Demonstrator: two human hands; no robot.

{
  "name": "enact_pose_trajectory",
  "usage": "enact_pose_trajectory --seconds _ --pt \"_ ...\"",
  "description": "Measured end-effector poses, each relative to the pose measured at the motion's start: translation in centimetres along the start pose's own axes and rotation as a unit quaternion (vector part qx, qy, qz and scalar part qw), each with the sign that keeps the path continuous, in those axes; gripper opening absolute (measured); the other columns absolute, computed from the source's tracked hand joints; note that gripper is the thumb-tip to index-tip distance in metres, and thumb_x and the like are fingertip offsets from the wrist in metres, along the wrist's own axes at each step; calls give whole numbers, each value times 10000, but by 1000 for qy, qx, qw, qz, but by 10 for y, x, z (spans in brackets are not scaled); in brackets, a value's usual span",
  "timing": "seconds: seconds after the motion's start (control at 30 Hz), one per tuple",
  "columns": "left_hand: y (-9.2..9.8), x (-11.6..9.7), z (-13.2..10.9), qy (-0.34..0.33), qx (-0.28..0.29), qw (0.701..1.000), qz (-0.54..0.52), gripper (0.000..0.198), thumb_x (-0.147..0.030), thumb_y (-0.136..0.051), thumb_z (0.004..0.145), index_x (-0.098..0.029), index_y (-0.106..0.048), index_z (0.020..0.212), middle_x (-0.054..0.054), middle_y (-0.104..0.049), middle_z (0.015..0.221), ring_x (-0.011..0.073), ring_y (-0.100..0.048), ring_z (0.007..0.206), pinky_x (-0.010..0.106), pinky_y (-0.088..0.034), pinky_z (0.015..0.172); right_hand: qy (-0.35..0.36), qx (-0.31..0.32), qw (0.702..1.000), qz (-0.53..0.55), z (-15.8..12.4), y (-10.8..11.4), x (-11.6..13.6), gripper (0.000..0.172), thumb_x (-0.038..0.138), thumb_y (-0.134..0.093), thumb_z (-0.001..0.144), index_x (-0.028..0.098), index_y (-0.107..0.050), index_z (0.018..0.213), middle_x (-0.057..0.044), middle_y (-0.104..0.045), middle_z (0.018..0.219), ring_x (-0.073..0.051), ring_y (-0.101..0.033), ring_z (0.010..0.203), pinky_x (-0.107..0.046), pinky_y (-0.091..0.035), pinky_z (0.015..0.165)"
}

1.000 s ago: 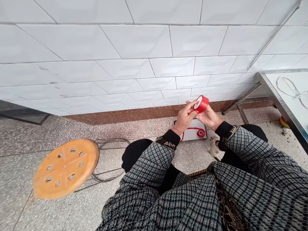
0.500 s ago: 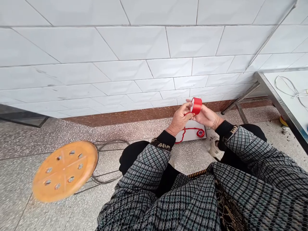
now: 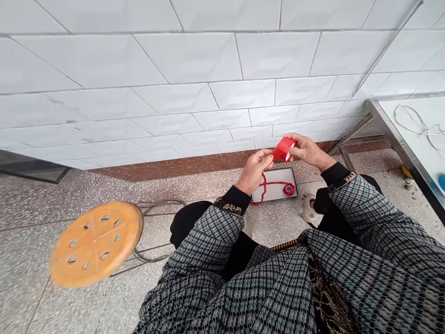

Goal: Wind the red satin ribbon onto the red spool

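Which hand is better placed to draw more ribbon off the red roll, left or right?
Left, most likely: the left hand pinches the ribbon strip leading off the roll, while the right hand holds the red roll itself.

Single head-worn view, looking forward and down.
A tiled wall [image 3: 194, 58] faces the lens at twelve o'clock; the checked jacket [image 3: 274, 292] looms closest at five, the hands [image 3: 256, 169] sit mid-distance just off centre toward three, and a round orange stool [image 3: 93, 241] shows at eight.
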State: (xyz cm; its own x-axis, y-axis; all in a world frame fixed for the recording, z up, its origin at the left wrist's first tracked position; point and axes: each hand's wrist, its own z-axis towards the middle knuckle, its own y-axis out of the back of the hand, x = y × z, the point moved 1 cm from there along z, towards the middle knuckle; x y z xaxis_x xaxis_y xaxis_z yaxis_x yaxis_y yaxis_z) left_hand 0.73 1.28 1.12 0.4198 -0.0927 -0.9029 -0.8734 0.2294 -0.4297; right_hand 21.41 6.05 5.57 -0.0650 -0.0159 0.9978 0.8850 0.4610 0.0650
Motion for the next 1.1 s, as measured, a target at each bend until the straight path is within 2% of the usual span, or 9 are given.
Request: enact_pose_trajectory --seconds 0.17,0.33,0.4,0.6,0.67,0.77,0.87,0.97,1.1 --pt "-6 -3 -9 44 -15 997 -68 403 -440 -954 671 -203 -689 861 7 -730 824 146 -688 778 333 -566 837 -53 -26 996 74 -11 -2 6 370 127 -755 768 221 -688 1120 50 -712 729 -112 -608 535 -225 -526 516" --pt "-19 -10 -11 32 -17 996 -86 382 -412 -935 659 -213 -650 817 -7 -686 755 143 -667 749 372 -578 898 -29 -46 996 63 -14 3 31 416 69 -716 748 222 -705 1135 48 -697 714 -116 -610 530 -225 -525 482" --pt "-29 -29 -3 7 13 998 -59 378 -418 -931 658 -220 -637 790 -17 -645 714 144 -639 735 381 -574 904 13 -48 998 26 -12 5 60 406 64 -727 746 201 -712 1127 22 -712 769 -123 -632 580 -228 -539 501" --pt "-62 -118 17 -139 136 980 49 475 -571 -909 701 -219 -592 666 7 -565 694 170 -602 779 417 -565 961 143 -76 985 -54 -21 8 160 360 109 -699 802 162 -715 1158 -17 -700 855 -159 -678 761 -228 -594 569" --pt "-68 -134 13 -149 169 971 79 512 -635 -890 714 -221 -595 649 31 -572 711 195 -616 812 443 -574 974 177 -106 976 -66 -28 12 181 340 98 -696 813 149 -710 1148 -15 -696 858 -166 -680 785 -221 -586 557" --pt "-72 -139 1 -131 207 964 102 558 -721 -855 724 -231 -596 655 53 -579 721 236 -645 847 505 -590 988 206 -148 963 -96 -40 23 207 255 86 -686 841 139 -709 1090 -15 -696 850 -170 -686 791 -221 -577 557" --pt "-69 -130 -11 -108 254 956 96 571 -731 -842 745 -234 -584 635 43 -545 683 231 -635 787 548 -592 999 200 -218 948 -120 -57 41 239 151 24 -631 876 124 -687 974 -23 -677 808 -153 -680 763 -228 -568 588" --pt "-54 -119 -20 -82 275 951 113 584 -749 -830 743 -227 -605 610 41 -535 667 218 -611 751 526 -587 984 200 -333 915 -111 -79 76 272 230 -73 -511 886 111 -647 908 -33 -658 796 -138 -683 765 -244 -557 619" --pt "0 -107 -38 -1 258 946 198 630 -814 -834 654 -226 -621 575 57 -564 673 223 -571 757 479 -559 919 179 -449 870 -95 -110 156 291 239 -41 -541 933 189 -584 886 -37 -646 802 -165 -720 789 -295 -578 662"
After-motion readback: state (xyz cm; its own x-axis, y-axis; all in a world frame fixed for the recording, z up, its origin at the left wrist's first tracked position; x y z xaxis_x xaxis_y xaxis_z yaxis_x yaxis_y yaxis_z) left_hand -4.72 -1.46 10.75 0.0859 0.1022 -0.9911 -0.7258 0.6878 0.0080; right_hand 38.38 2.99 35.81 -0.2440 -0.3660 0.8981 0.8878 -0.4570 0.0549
